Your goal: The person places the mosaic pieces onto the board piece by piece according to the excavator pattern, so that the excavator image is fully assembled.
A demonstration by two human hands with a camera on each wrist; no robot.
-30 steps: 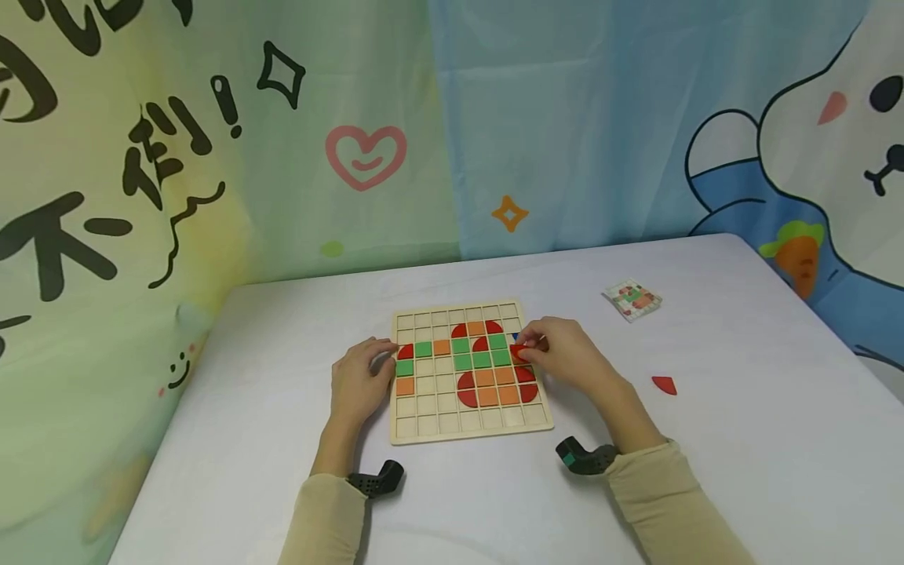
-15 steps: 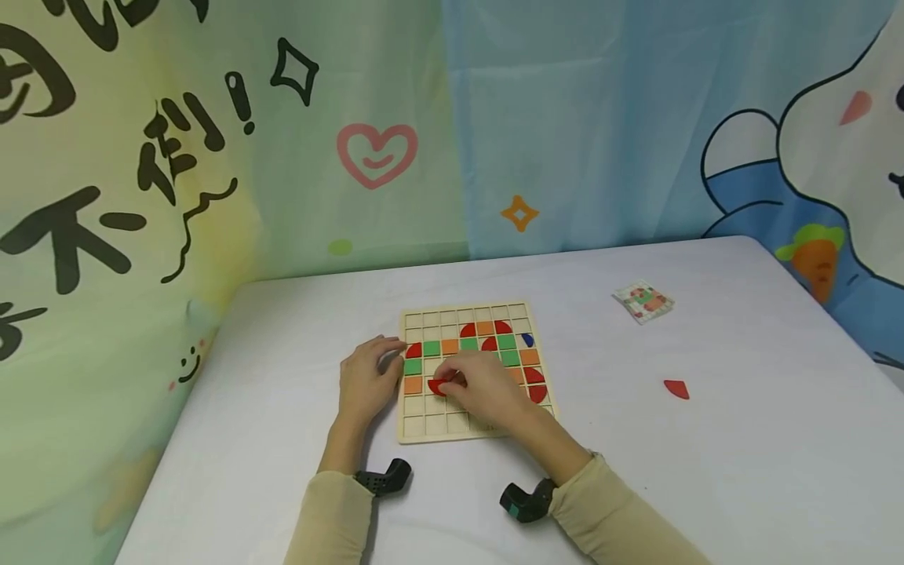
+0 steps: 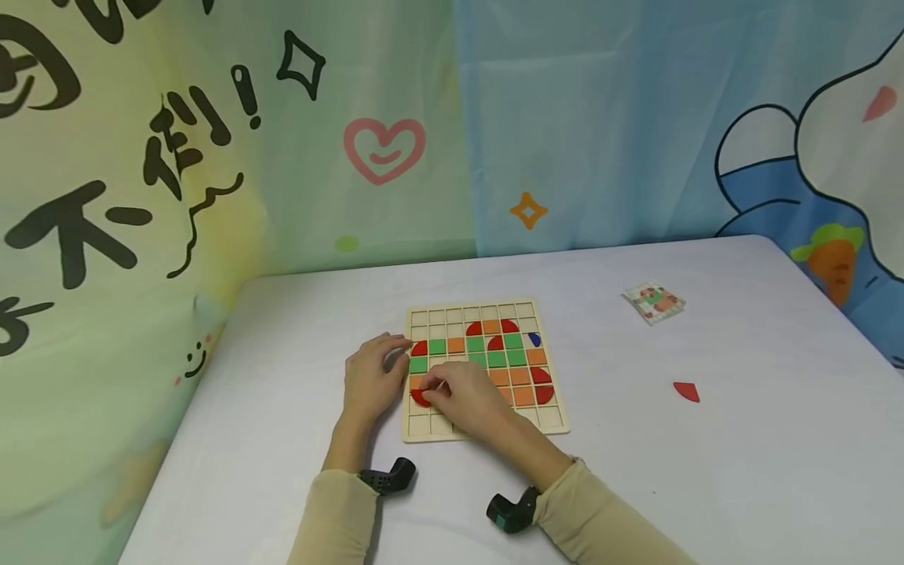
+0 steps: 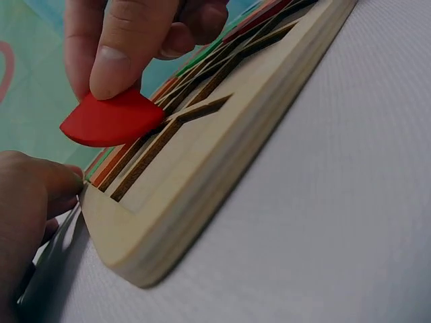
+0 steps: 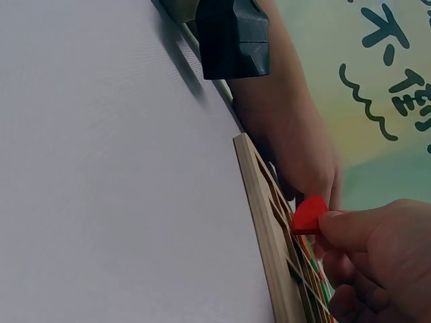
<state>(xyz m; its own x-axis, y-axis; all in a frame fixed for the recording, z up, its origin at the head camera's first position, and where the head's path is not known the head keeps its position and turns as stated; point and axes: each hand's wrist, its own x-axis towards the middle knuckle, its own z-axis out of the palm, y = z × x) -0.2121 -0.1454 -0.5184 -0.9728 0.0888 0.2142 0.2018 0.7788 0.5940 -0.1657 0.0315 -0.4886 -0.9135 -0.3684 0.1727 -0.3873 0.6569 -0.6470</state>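
Note:
A square wooden grid board point(image 3: 419, 424) lies on the table, with red, green, orange and blue pieces in its cells. My right hand point(image 3: 472, 396) pinches a red quarter-circle tile point(image 4: 111, 120) between thumb and fingers, over the board's left column, below an orange square. In the left wrist view the tile is tilted and appears raised above the cells. My left hand point(image 3: 373, 377) rests against the board's left edge, fingertips touching the rim beside a red piece point(image 3: 420, 348). Part of the grid's lower middle is hidden by my right hand.
One loose red quarter-circle tile point(image 3: 687, 391) lies on the white table point(image 3: 621, 471) right of the board. A small stack of pattern cards point(image 3: 653, 303) sits at the back right. A printed curtain point(image 3: 593, 141) hangs behind the table.
My right hand has carried the red tile from the board's right side across to its left column, uncovering the blue piece at the right. My left hand has stayed at the left edge.

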